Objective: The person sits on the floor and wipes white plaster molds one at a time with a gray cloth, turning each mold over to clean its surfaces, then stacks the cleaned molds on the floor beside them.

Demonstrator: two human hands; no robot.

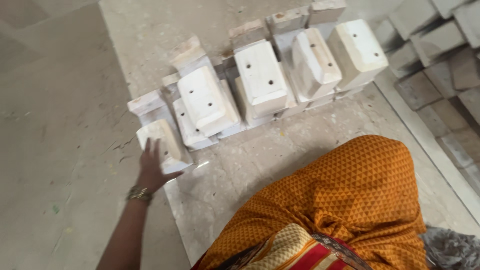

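The left hand point(152, 170) lies flat against the nearest white plaster mould block point(165, 145), fingers spread and pressed on its face rather than closed around it. That block stands at the near left end of a row of similar white blocks point(260, 77) (each with small round holes) on a pale stone slab point(240, 165). A gold bangle point(139, 194) circles the wrist. Orange patterned cloth point(360, 200) fills the lower right. The right hand is out of view.

Matt, chalky white plaster blocks point(207, 102) on a rough stone slab point(260, 160).
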